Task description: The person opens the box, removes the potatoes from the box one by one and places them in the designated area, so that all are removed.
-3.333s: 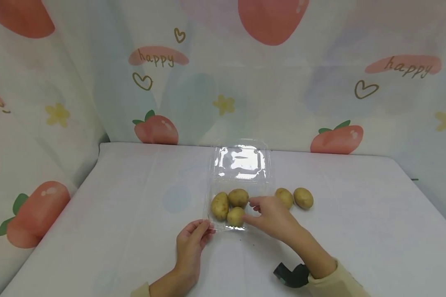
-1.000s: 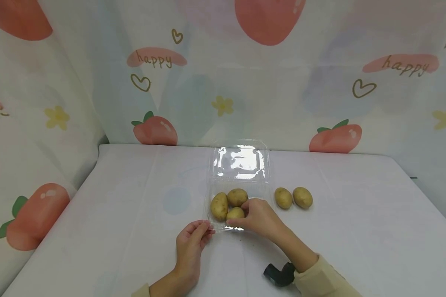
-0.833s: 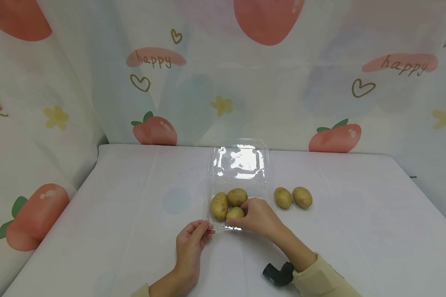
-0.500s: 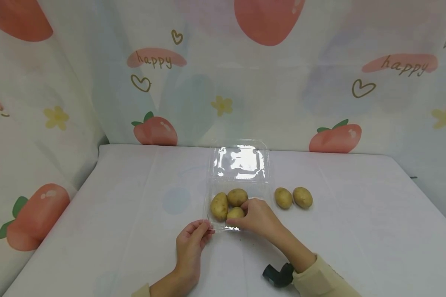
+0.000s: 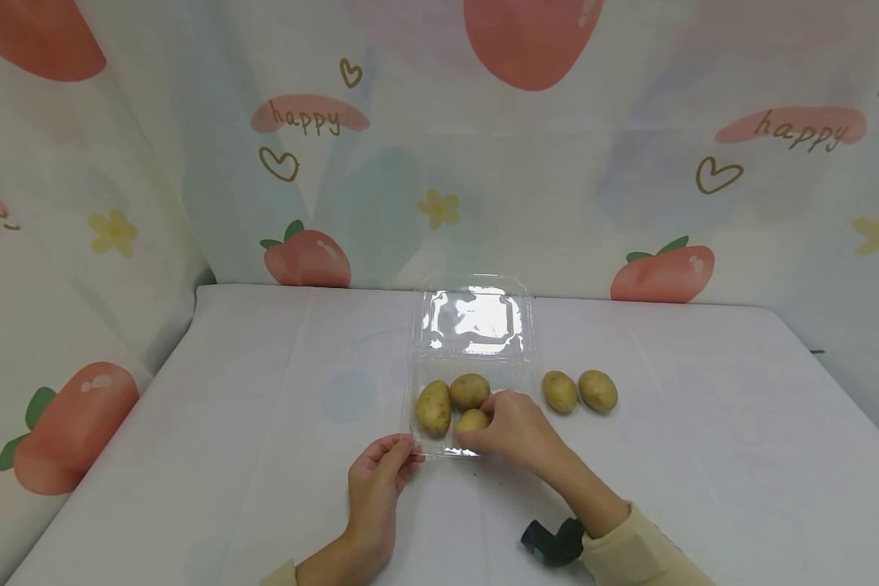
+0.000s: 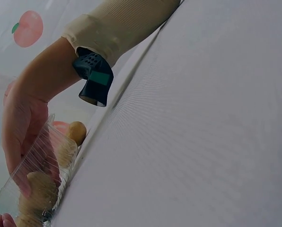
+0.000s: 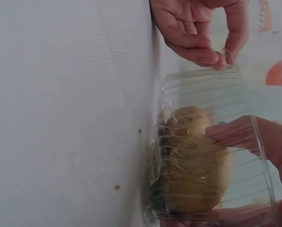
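A clear plastic clamshell box [image 5: 511, 376] lies open on the table, its lid [image 5: 439, 346] tipped back to the far side. Inside are a long potato [image 5: 434, 408] at left, a rounder potato [image 5: 470, 391] behind, and a small potato [image 5: 472, 421] near the front. My right hand [image 5: 520, 427] reaches into the box and grips that small potato between thumb and fingers. At the front left corner, my left hand [image 5: 377, 480] pinches the box's rim. Through the ribbed wall, the right wrist view shows a potato [image 7: 198, 175] beside my right thumb [image 7: 231, 132].
Two more potatoes, one nearer the box [image 5: 560, 392] and one farther right [image 5: 597, 392], sit side by side on the white tablecloth [image 5: 264, 407]. A black curved piece [image 5: 554, 543] is at the right sleeve. A printed curtain [image 5: 527, 187] stands behind the table.
My right hand's fingers, earlier spread beside the potatoes, have closed round the small front potato. Since half a second ago that potato has shifted slightly right. My left hand stays at the rim.
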Demonstrator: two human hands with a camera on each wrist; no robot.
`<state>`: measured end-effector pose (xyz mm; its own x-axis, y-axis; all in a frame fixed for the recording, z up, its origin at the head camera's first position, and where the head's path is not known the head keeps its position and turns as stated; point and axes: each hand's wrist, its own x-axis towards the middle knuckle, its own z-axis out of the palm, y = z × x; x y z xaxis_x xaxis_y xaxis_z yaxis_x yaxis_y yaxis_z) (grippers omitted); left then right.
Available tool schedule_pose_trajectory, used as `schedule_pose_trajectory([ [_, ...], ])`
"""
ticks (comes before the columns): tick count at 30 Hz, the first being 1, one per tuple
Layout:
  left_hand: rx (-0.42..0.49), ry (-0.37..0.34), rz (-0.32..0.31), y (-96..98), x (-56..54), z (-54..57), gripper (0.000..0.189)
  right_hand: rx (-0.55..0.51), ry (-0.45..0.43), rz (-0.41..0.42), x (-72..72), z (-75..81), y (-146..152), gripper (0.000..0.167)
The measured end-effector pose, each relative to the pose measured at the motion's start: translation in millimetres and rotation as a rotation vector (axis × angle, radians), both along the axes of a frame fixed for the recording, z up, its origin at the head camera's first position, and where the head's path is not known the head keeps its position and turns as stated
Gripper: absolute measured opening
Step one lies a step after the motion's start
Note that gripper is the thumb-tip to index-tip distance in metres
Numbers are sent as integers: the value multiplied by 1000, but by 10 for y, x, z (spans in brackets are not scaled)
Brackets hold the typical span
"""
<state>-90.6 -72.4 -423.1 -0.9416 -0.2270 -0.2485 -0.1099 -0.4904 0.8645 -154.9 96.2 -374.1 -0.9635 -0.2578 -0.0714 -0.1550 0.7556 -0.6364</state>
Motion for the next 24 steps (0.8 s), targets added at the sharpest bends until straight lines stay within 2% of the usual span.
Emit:
schedule_pose_trajectory([
  [13,-21,-2,-2,7,3,18,12,-8,14,-13,0,112,88,25],
  [19,-22,-13,-3,8,1,14,13,-35,12,7,-13,163,153,22],
  [24,-12,3,-5,5,5,24,12,-47,23,3,-24,210,198,32],
])
